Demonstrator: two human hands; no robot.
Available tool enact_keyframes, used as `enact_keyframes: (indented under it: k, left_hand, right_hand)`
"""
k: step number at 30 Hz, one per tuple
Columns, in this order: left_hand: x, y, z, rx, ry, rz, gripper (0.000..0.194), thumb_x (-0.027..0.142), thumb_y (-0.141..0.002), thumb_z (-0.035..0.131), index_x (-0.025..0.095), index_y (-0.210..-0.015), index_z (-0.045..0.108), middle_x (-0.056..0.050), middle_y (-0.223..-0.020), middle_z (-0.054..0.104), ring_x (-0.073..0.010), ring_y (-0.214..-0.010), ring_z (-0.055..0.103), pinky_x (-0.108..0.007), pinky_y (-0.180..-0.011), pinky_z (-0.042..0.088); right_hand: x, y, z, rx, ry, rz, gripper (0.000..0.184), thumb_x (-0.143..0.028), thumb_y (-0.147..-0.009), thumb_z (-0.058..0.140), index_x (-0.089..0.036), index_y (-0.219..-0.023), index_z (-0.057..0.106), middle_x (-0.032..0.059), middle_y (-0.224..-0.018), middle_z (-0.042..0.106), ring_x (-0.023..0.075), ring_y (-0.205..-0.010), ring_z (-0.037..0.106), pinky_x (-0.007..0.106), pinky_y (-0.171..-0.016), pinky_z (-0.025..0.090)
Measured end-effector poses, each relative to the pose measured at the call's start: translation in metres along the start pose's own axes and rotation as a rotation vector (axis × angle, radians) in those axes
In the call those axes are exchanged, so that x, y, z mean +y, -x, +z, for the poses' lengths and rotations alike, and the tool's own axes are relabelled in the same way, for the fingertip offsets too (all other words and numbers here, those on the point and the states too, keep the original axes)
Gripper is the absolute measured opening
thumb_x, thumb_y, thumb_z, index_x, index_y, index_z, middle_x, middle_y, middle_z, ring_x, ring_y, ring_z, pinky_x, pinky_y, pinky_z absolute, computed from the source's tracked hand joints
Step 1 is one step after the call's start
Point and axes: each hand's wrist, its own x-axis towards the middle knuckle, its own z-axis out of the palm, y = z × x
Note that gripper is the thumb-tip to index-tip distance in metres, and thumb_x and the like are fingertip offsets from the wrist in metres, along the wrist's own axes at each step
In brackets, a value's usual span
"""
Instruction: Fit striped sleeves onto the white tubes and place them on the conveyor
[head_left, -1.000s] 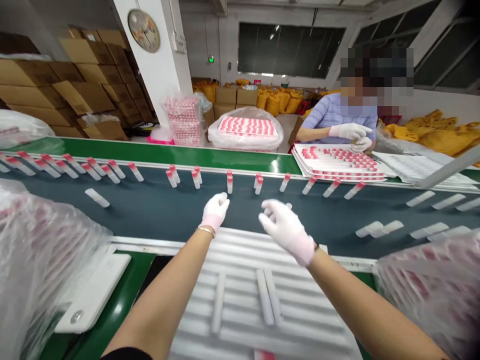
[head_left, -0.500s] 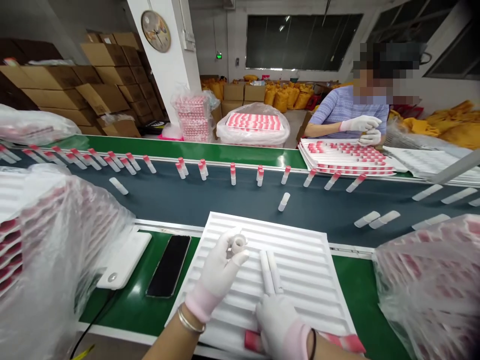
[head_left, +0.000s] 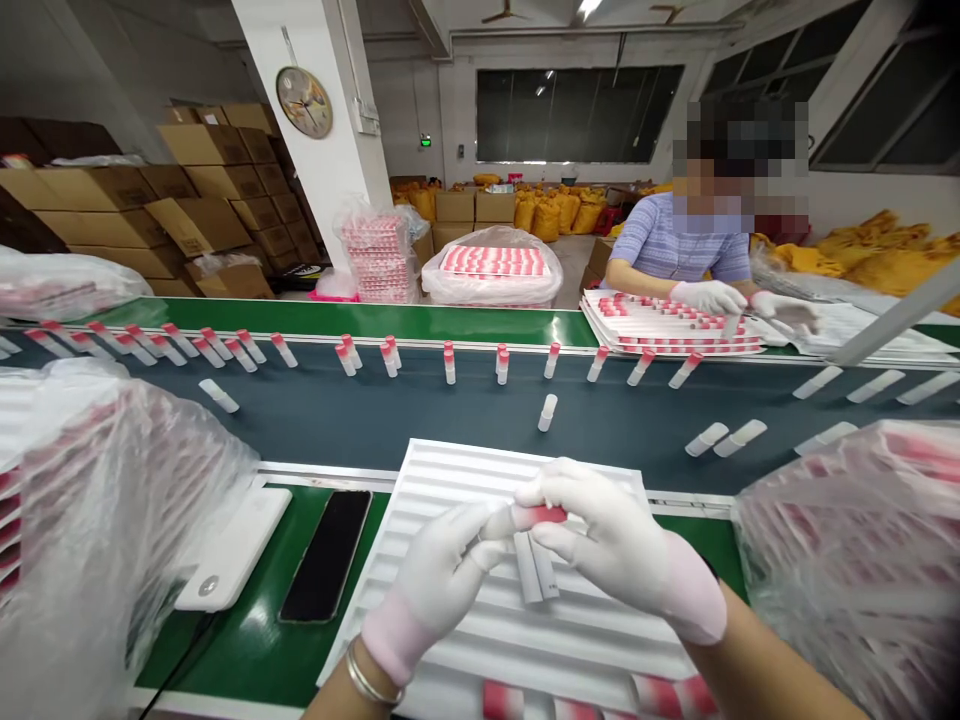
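Note:
Both hands wear white gloves and meet above a white ridged foam tray (head_left: 442,490). My left hand (head_left: 442,565) is closed on a small white tube (head_left: 498,522). Pinched in my right hand (head_left: 622,535) is a red-to-white cap (head_left: 544,515), its pale end against the tube; how far they fit together is hidden by the fingers. Below them, two slim white sticks (head_left: 534,575) lie side by side on the tray. Several red-and-white caps (head_left: 502,700) lie along the tray's near edge, partly cut off by the frame.
Beyond the tray, a dark conveyor belt (head_left: 480,430) carries several red-capped tubes (head_left: 450,362) and plain white ones (head_left: 548,413). A phone (head_left: 326,555) and white power bank (head_left: 234,550) lie left. Plastic-wrapped stacks (head_left: 862,530) flank me. A co-worker (head_left: 682,240) handles trays opposite.
My right hand has risen from the tray's near edge with a red cap and met the tube in my left hand. The view has tilted slightly up. The co-worker's hands have moved apart.

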Motion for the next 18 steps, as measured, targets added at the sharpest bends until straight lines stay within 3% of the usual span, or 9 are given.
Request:
enact_keyframes:
  k: [4,6,8,11,14,18]
  left_hand:
    - [0.002,-0.002,-0.005,-0.155,0.014,-0.01,0.015,0.012,-0.087,0.05,0.02,-0.076,0.058,0.003,-0.072,0.054,-0.0137,-0.07,0.051,-0.023,-0.066,0.042]
    - [0.002,-0.003,-0.003,-0.113,0.028,0.001,0.012,0.017,-0.089,0.051,0.02,-0.08,0.059,0.002,-0.075,0.057,-0.0145,-0.071,0.053,-0.023,-0.068,0.043]
    - [0.001,-0.005,0.003,-0.007,0.045,0.018,0.01,0.024,-0.091,0.052,0.021,-0.093,0.062,-0.001,-0.087,0.062,-0.0169,-0.079,0.057,-0.026,-0.073,0.046]
    - [-0.004,-0.008,0.014,0.125,0.094,0.089,0.019,0.026,-0.093,0.05,0.023,-0.108,0.062,-0.005,-0.097,0.065,-0.0189,-0.086,0.059,-0.029,-0.079,0.048]
    - [-0.008,-0.008,0.022,0.182,0.168,0.139,0.021,0.025,-0.095,0.047,0.023,-0.107,0.064,-0.005,-0.093,0.065,-0.0186,-0.084,0.06,-0.029,-0.078,0.049]
    - [-0.003,-0.007,0.021,0.149,0.233,0.105,0.02,0.028,-0.094,0.05,0.021,-0.104,0.066,-0.004,-0.088,0.064,-0.0184,-0.082,0.059,-0.03,-0.077,0.049]
  right_hand:
    - [-0.01,-0.004,-0.004,-0.186,0.228,-0.066,0.012,-0.012,-0.085,0.057,-0.02,-0.086,0.066,0.0035,-0.083,0.057,0.0152,-0.073,0.054,0.027,-0.065,0.044]
    - [-0.013,-0.006,0.0,-0.116,0.201,-0.066,0.009,-0.01,-0.081,0.059,-0.018,-0.083,0.063,0.0028,-0.08,0.057,0.0148,-0.071,0.054,0.027,-0.064,0.044]
    - [-0.015,-0.007,0.008,0.053,0.116,-0.044,0.012,-0.009,-0.079,0.06,-0.017,-0.088,0.062,0.0028,-0.081,0.06,0.0146,-0.073,0.056,0.027,-0.067,0.046]
    - [-0.019,-0.007,0.021,0.244,-0.068,0.085,0.028,-0.011,-0.076,0.065,-0.019,-0.102,0.061,0.0014,-0.083,0.063,0.014,-0.076,0.06,0.025,-0.07,0.049]
    - [-0.024,-0.007,0.028,0.286,-0.188,0.183,0.023,-0.016,-0.076,0.067,-0.021,-0.098,0.063,-0.0005,-0.078,0.062,0.0136,-0.071,0.058,0.024,-0.065,0.048]
    - [-0.031,-0.008,0.023,0.239,-0.233,0.142,0.01,-0.014,-0.079,0.064,-0.02,-0.087,0.064,-0.0011,-0.074,0.061,0.0119,-0.068,0.055,0.022,-0.063,0.045]
